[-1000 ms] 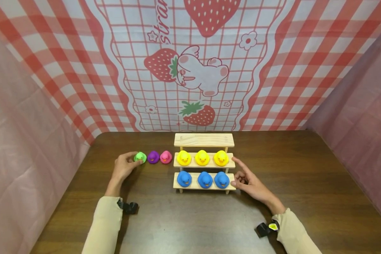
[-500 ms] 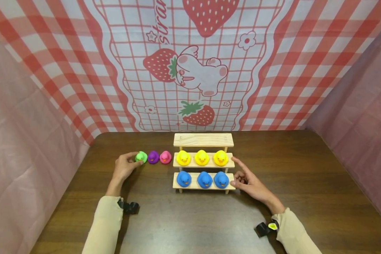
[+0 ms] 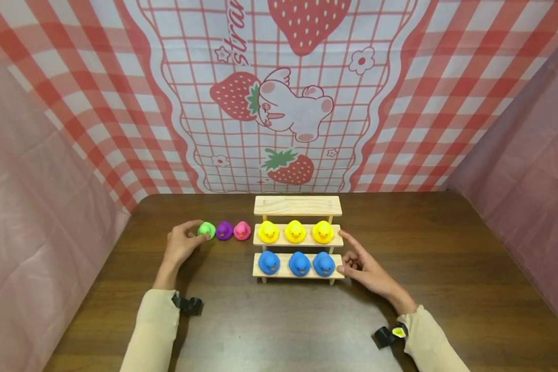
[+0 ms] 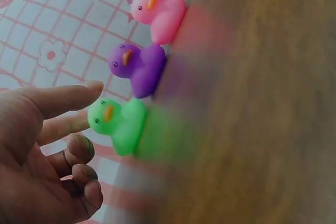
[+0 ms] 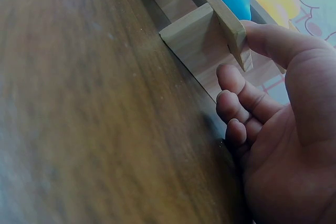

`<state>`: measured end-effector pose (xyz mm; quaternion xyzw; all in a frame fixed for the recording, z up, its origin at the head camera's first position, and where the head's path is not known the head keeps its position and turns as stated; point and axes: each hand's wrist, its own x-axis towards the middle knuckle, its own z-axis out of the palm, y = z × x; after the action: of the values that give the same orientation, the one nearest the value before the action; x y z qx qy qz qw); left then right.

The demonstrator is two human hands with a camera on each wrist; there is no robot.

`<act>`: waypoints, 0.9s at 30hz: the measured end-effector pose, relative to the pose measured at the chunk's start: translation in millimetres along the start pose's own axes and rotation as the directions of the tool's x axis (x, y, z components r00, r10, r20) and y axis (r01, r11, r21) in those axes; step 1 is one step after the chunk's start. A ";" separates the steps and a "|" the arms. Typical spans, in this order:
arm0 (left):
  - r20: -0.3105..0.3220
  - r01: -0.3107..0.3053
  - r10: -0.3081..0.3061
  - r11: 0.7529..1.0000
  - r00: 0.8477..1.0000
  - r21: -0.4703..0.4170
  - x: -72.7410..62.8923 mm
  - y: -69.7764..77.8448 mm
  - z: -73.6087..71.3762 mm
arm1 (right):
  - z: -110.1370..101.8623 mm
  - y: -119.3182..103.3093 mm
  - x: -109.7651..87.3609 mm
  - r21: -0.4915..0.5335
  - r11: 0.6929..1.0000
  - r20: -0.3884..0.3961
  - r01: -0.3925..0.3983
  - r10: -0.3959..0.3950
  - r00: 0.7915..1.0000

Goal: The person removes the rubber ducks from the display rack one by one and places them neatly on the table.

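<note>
My left hand (image 3: pixel 181 244) is at the left end of a short row of toy ducks, beside the green duck (image 3: pixel 206 231). In the left wrist view its thumb (image 4: pixel 93 87) reaches just past the green duck's head without covering it, while the index finger passes behind. The purple duck (image 3: pixel 224 231) and pink duck (image 3: pixel 242 231) stand to the right. My right hand (image 3: pixel 369 273) is at the right end of a wooden three-tier rack (image 3: pixel 297 205). Its index finger extends to the middle shelf; the thumb (image 5: pixel 268 40) presses the lower shelf's end, other fingers curled.
Yellow ducks (image 3: pixel 295 232) line the middle shelf, and blue ducks (image 3: pixel 299 264) the lower one. The brown table (image 3: pixel 279 325) ends at a strawberry-patterned cloth (image 3: pixel 288 139) behind, with pink cloth (image 3: pixel 42 206) at either side.
The green duck has slid slightly right, closer to the purple one, with the left hand following it. Since then the left hand has eased back a trace. The right hand stays in place.
</note>
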<state>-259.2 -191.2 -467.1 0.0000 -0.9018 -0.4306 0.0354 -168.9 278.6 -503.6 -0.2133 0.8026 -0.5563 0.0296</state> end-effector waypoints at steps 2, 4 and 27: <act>-0.013 -0.012 0.012 1.000 1.000 0.002 -0.8 3.9 -1.3 | 0.1 0.3 0.0 0.001 1.000 -0.001 0.006 -0.006 1.000; -0.021 -0.028 0.029 1.000 0.999 0.004 -1.6 8.1 -2.1 | 0.1 0.7 0.2 0.002 1.000 -0.002 0.013 -0.013 1.000; -0.032 -0.180 0.178 0.982 0.984 -0.058 -20.1 70.5 -3.6 | -0.1 1.7 0.0 -0.007 1.000 -0.001 -0.001 0.001 1.000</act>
<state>-236.8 -149.1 -411.4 -0.0763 -0.8842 -0.4528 0.0859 -169.5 279.1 -505.1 -0.2125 0.8047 -0.5536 0.0288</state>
